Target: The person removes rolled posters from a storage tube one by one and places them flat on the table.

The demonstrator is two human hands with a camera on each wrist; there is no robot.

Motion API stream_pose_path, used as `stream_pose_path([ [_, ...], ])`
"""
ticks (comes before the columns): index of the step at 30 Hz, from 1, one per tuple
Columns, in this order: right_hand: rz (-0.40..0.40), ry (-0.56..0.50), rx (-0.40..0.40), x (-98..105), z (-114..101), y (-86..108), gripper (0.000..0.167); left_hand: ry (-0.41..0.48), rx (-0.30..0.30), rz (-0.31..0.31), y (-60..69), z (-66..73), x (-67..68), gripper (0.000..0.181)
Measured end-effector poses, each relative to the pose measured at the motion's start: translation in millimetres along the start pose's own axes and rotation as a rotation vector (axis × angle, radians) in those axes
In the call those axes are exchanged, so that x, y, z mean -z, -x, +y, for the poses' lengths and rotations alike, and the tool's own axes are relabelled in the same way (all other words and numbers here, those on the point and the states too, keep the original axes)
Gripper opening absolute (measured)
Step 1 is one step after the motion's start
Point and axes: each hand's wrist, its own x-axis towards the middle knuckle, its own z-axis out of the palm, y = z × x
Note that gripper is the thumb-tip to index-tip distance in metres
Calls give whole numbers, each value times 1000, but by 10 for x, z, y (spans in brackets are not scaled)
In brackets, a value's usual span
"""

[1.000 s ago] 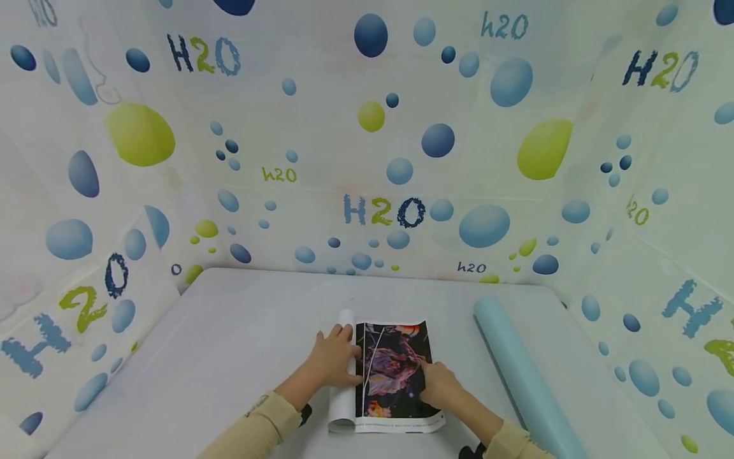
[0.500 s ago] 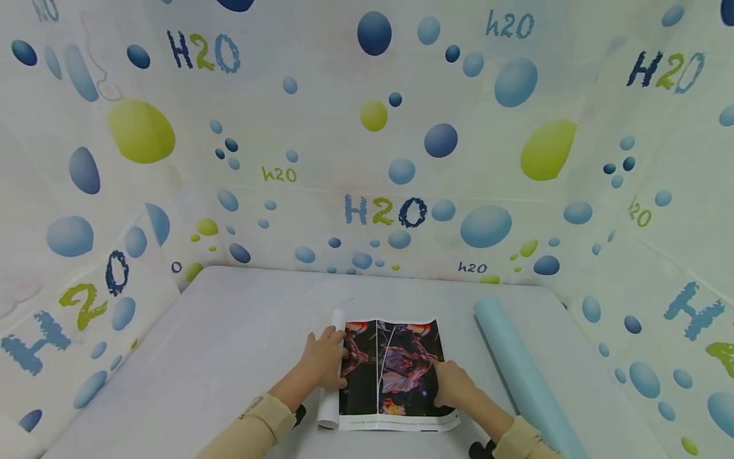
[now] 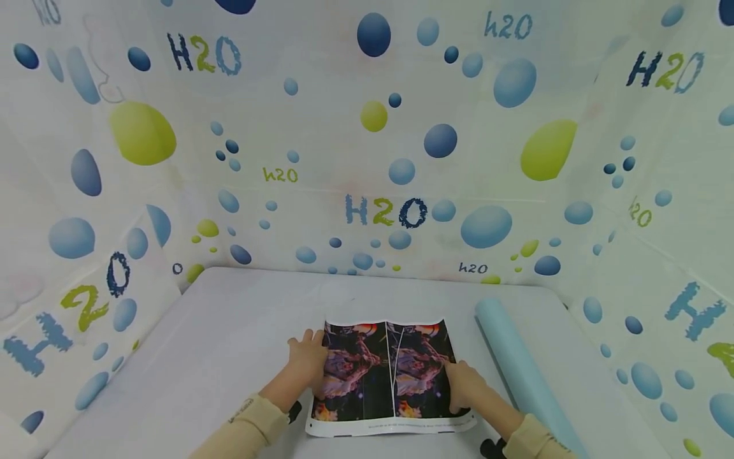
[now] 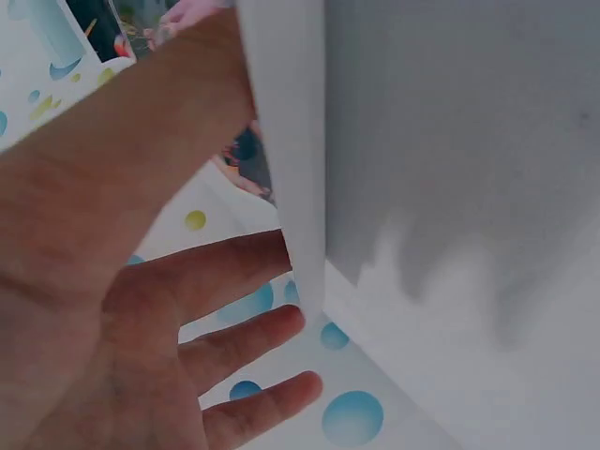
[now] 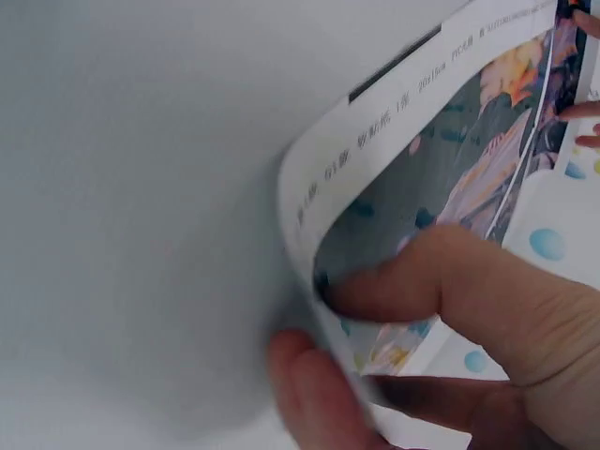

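Note:
A glossy printed sheet (image 3: 367,382) with two matching dark, colourful pictures side by side lies on the white table in the head view. My left hand (image 3: 308,361) is at its left edge. In the left wrist view, its fingers (image 4: 248,347) are spread and fairly straight; the thumb and index tips are hidden behind the sheet's white edge. At the right edge, my right hand (image 3: 466,386) pinches the sheet. The right wrist view shows the thumb (image 5: 384,291) on the printed face and fingertips on the white back, the edge bent between them.
A long pale-blue roll (image 3: 524,373) lies lengthwise on the table's right side, close beyond my right hand. The white table (image 3: 241,331) is enclosed by walls (image 3: 321,140) with bubble and H2O prints.
The left part of the sheet has unrolled; its white roll no longer shows, and both pictures now do. My left hand has moved left, my right hand slightly right.

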Motion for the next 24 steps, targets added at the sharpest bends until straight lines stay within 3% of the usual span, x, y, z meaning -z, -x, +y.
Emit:
stream_pose_path([
  [5, -15, 105, 5, 35, 68, 13, 89, -54, -42, -8, 12, -65, -101, 84],
  [11, -34, 270, 94, 105, 155, 39, 95, -72, -75, -59, 26, -130, -150, 92],
  [17, -115, 266, 154, 171, 208, 9, 98, -8, -85, -66, 53, -193, -181, 96],
  [24, -158, 202, 149, 175, 283, -45, 98, 106, -83, -72, 64, -248, -209, 98],
])
